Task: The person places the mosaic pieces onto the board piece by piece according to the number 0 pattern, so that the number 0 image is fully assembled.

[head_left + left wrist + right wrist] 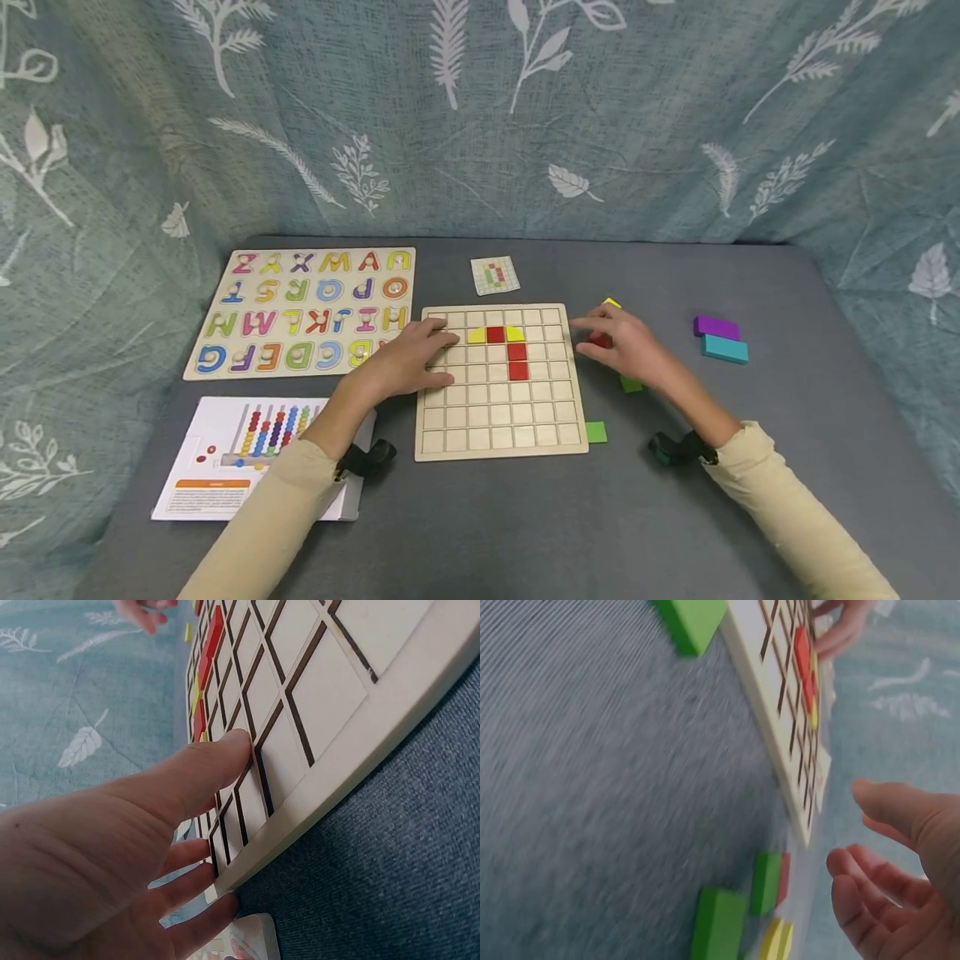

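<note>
A square wooden grid board (501,457) lies in the middle of the table. Three red squares (517,352) and two yellow pieces (514,334) sit in its upper cells. My left hand (405,358) rests on the board's left side, its thumb on the grid in the left wrist view. Just off the board's right edge hovers my right hand (626,342), fingers loosely bent and holding nothing in the right wrist view. Beneath it on the table are a red block (600,339), green blocks (718,922) and yellow pieces (775,939), partly hidden by the hand in the head view.
A small pattern card (495,275) lies behind the board. At left are an alphabet puzzle board (300,367) and a white box with an abacus picture (202,467). Purple (716,327) and teal (724,348) blocks lie to the right. One green block (596,432) touches the board's lower right edge.
</note>
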The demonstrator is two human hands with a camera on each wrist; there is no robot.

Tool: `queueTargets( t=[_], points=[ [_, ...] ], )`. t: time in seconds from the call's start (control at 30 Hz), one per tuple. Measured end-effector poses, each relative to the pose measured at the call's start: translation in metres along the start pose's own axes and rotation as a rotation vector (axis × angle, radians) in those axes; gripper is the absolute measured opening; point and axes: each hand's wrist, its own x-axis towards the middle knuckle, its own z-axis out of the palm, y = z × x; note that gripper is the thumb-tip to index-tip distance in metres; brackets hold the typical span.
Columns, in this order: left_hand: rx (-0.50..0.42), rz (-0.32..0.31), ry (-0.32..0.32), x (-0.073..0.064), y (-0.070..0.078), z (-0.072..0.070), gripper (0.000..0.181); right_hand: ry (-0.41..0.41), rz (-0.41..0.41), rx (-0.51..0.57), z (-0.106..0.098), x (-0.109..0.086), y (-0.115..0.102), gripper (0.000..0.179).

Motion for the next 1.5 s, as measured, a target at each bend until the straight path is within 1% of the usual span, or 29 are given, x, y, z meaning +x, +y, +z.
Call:
queueTargets(
  t=[0.1, 0.27, 0.4, 0.63, 0.87, 1.07, 1.33, 1.5],
  points=[
    [0.0, 0.002, -0.001, 0.001, 0.0, 0.001, 0.061, 0.01, 0.034, 0.011, -0.002, -0.004, 0.007, 0.039],
    [0.006, -0.003, 0.004, 0.002, 0.001, 0.0, 0.061, 0.013, 0.035, 0.022, -0.002, -0.006, 0.016, 0.04],
    [0.008, 0.0, 0.003, 0.002, 0.001, -0.001, 0.061, 0.01, 0.036, 0.016, -0.003, -0.007, 0.018, 0.04],
    [0.003, 0.001, 0.001, 0.002, 0.001, -0.002, 0.061, -0.005, 0.083, 0.001, -0.004, -0.003, 0.021, 0.032],
    [-0.002, 0.005, -0.011, 0.002, 0.0, 0.001, 0.061, -0.044, 0.121, -0.055, 0.003, 0.001, 0.021, 0.03],
    [0.004, -0.008, -0.014, 0.001, 0.001, 0.0, 0.061, -0.073, 0.15, -0.059, 0.004, 0.003, 0.018, 0.029],
    [-0.008, -0.002, -0.004, 0.0, 0.0, -0.002, 0.061, -0.087, 0.146, -0.163, 0.006, 0.004, 0.01, 0.025],
    [-0.008, 0.001, -0.006, 0.0, 0.001, -0.002, 0.061, -0.094, 0.157, -0.189, 0.006, 0.003, 0.006, 0.025]
  ],
)
